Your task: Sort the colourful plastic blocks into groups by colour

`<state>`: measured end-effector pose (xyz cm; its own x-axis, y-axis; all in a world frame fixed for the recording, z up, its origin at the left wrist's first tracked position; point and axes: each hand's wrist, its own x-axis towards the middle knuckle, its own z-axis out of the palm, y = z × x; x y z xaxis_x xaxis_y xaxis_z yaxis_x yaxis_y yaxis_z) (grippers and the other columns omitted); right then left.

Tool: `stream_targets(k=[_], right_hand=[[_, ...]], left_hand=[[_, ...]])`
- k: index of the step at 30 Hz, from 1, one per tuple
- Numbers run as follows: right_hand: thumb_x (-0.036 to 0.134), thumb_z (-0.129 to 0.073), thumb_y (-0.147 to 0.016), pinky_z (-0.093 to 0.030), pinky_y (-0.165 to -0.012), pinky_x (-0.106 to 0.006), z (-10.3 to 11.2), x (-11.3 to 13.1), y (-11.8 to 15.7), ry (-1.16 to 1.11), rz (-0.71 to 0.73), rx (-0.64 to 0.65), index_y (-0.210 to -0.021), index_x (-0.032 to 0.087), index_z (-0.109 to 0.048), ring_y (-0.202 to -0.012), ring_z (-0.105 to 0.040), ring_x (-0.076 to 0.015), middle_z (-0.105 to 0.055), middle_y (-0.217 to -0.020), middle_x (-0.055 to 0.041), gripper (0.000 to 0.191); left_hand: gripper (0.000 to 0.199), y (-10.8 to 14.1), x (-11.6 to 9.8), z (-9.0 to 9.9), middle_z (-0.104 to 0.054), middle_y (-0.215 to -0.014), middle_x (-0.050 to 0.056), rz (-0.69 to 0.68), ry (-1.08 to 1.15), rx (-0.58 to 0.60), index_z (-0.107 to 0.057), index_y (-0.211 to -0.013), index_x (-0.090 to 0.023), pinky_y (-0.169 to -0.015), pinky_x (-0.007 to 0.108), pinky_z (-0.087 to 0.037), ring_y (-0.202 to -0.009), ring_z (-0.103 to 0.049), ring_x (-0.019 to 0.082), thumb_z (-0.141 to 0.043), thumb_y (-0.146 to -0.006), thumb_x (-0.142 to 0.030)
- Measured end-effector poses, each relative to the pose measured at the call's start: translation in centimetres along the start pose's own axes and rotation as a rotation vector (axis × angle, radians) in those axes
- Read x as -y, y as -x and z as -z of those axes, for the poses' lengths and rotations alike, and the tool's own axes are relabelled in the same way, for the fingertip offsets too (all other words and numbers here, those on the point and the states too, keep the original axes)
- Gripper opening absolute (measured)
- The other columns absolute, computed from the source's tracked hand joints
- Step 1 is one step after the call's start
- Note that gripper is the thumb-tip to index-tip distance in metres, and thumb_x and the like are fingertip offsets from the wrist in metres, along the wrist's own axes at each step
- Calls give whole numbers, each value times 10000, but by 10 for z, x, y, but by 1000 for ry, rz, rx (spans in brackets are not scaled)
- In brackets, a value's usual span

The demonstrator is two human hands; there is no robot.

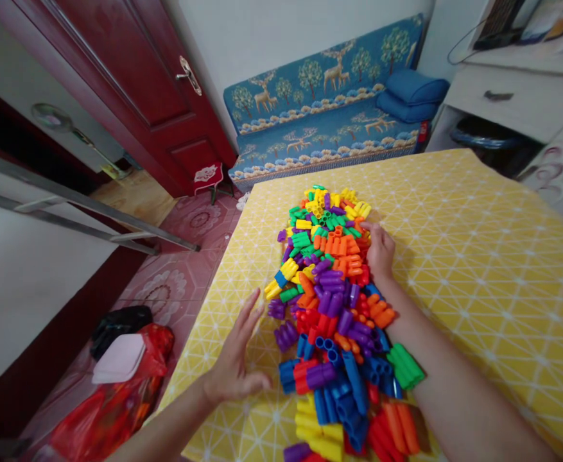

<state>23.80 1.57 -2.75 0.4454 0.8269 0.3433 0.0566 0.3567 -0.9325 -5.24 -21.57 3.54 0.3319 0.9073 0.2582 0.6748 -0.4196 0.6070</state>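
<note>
Left hand (233, 369): spread, beside the piled blocks (330, 282);
Right hand (380, 253): curled at their other side; I can't tell its grip;
Tabletop (478, 244): blocks nearer left edge;
Blue sofa (305, 96): beyond far edge

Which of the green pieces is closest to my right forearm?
The green piece beside the right forearm, low on the right edge of the pile; the other green pieces lie farther up.

At the near side of the tabletop (478, 256), the pile of plastic pieces (332, 282) is cut off; some fingers of the right hand (381, 252) are hidden.
</note>
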Motion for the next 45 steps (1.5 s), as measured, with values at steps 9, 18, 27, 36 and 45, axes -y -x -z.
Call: stream_targets(k=[9,18,27,36,45], right_hand=[[517,-412,-907,-462,-889,-364,-4,-7,-2,-46,-14,-42,-873,158,-700,-932,-643,-204,-716,-935,-82,462],[538,-405,-903,-453,-916,-375,-1,-6,-1,-37,-17,-37,-868,164,-704,-950,-642,-205,-720,-938,-77,480],[530,-391,-904,-473,-906,-400,-2,-4,-3,-102,-149,-65,-884,157,-697,-974,-640,-223,-705,-975,-97,482],[570,-365,-908,-512,-860,-369,-5,-8,-5,-111,-162,-38,-889,156,-682,-961,-645,-211,-690,-927,-81,522],[523,-399,-904,-500,-843,-311,-5,3,-2,-157,-187,-56,-860,150,-678,-909,-633,-169,-701,-905,-59,468]], left_hand=[[1180,73,-49,-47,12,-1590,74,-122,-270,190,-35,-1488,-456,-1052,591,-382,-1419,-185,419,-759,-572,-629],[979,4,-58,-84,-229,-1565,61,-333,-348,234,-335,-1421,-476,-1093,693,-182,-1416,-151,470,-674,-546,-754],[471,-114,-67,-57,-222,-1576,-8,-172,-246,118,-616,-1229,-372,-1166,596,21,-1452,-133,373,-643,-777,-502],[535,-225,-24,-47,-387,-1459,62,13,-18,-45,-614,-1221,-271,-1145,613,-16,-1431,-152,402,-704,-744,-496],[785,-187,-5,1,-340,-1510,120,-126,-153,-168,-414,-1405,-272,-1127,527,-245,-1406,-283,348,-520,-764,-712]])
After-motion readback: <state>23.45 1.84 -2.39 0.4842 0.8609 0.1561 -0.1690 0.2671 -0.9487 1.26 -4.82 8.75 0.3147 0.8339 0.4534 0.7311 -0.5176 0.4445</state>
